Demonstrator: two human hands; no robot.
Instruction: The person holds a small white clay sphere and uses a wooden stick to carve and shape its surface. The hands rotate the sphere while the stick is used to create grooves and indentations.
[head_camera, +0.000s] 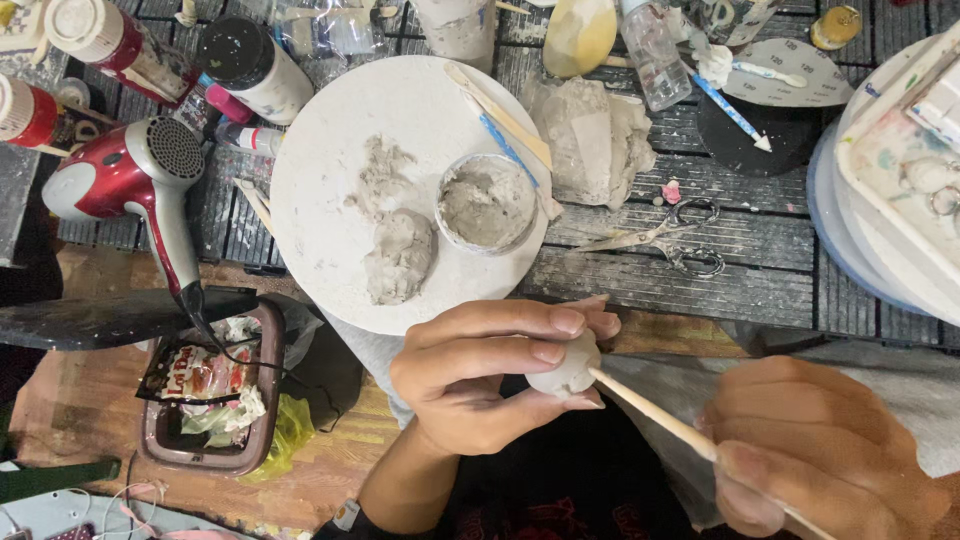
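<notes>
My left hand (480, 375) is closed around a small pale ball of clay (567, 368), pinched between thumb and fingers just below the table's edge. My right hand (815, 450) grips a thin wooden stick (650, 408) whose tip touches the ball's right side. Above them a round white board (330, 190) carries a lump of grey clay (400, 255), some crumbs, and a small round tub of grey paste (488, 203). Wooden and blue sticks (505, 125) lie across the board's upper right.
A red hair dryer (135, 175) lies left of the board, with bottles behind it. Scissors (665, 235) and a wrapped clay block (595, 140) sit to the right. A paint palette (900, 190) is at the far right. A bin with wrappers (215, 395) stands on the floor.
</notes>
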